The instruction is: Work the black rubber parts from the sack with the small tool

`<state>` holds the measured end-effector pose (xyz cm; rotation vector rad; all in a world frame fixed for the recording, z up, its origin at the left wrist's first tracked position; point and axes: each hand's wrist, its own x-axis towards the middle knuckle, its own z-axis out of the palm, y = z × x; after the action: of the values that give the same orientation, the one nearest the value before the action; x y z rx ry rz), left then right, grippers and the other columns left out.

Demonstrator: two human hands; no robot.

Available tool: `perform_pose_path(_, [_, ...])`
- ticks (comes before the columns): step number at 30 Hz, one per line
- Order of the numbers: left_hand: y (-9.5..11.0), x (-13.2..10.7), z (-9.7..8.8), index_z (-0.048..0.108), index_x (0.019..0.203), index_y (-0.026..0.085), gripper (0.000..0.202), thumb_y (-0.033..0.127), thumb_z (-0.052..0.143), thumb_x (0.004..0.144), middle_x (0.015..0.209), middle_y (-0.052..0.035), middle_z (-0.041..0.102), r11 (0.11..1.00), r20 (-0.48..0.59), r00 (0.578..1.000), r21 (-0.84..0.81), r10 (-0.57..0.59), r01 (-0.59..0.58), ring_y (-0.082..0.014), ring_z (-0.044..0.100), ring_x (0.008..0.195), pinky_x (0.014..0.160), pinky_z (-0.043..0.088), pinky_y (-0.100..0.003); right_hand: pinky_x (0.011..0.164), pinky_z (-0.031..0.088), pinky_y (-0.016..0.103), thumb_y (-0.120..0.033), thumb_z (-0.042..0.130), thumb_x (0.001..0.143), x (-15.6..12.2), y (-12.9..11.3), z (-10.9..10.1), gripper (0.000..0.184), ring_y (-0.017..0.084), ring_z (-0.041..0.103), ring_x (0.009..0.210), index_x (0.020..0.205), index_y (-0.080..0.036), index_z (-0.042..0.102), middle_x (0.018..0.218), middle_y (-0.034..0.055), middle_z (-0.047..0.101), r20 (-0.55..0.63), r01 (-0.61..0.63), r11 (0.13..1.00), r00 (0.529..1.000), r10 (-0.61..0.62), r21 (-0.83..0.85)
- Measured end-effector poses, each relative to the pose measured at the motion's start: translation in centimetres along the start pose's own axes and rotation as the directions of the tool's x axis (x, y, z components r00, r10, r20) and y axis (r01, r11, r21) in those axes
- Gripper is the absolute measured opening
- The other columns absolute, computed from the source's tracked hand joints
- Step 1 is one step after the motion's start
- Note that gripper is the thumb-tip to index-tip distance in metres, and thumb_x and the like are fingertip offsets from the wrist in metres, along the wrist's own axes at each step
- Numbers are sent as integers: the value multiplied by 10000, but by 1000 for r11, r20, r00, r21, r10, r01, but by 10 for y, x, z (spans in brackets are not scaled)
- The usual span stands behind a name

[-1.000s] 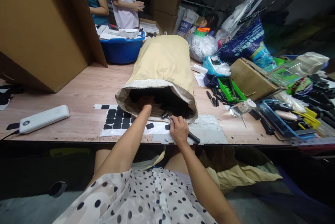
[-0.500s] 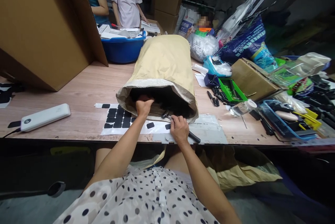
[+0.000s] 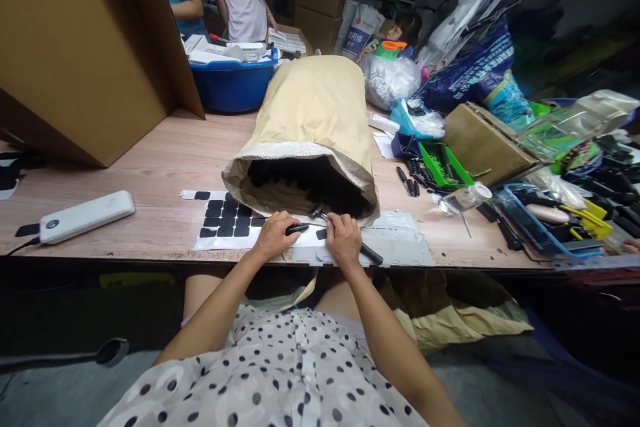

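My left hand (image 3: 275, 235) grips a small black pointed piece (image 3: 297, 229), its tip toward the right, just in front of the sack. In my right hand (image 3: 343, 238) is a hammer (image 3: 372, 254); its metal head points up and left near the sack's lip, and its black handle sticks out to the lower right. The tan paper sack (image 3: 316, 104) lies on its side with its mouth facing me, full of dark pieces (image 3: 320, 177). Under my left wrist and beside it lies a white sheet with rows of black stickers (image 3: 227, 220).
A white power bank (image 3: 87, 216) with a cable lies at left below a large cardboard box (image 3: 85, 54). Behind stands a blue basin (image 3: 233, 86). At right are a green tray (image 3: 443, 164), a clear bottle (image 3: 465, 199) and a blue tray (image 3: 550, 220) of tools. Several people are beyond.
My left hand has come out of the sack's mouth toward me, now holding a small black piece. My right hand stays on the hammer in about the same place.
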<state>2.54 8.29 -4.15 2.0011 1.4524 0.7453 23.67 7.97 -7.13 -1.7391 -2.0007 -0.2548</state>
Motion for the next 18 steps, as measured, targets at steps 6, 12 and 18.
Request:
perform_pose_path(6, [-10,-4,5,734,950,228,171,222,673,791,912,-35,664,999,-40,999,-48,21,-23,-220,590,922,884,485,-346,740,363,310,-214,480,964,1,3,-5,275,208,471,815,1114,-245,708,886,62,580,22,3,999,1000,-4,32])
perform_pose_path(12, [-13,-1,7,761,947,223,148,257,685,825,861,-39,642,997,-24,998,-55,51,-53,-211,586,898,856,482,-334,825,459,302,-248,367,1020,-15,-15,-26,374,202,571,900,1248,-234,663,955,78,641,-6,-9,963,1000,11,269])
perform_pose_path(18, [-15,0,10,774,945,215,148,246,695,824,833,-36,637,995,-44,996,-50,82,-84,-205,584,870,830,486,-333,797,490,280,-276,390,1021,-29,-31,-41,366,181,608,864,1238,-242,682,902,60,659,-19,-28,920,999,39,391])
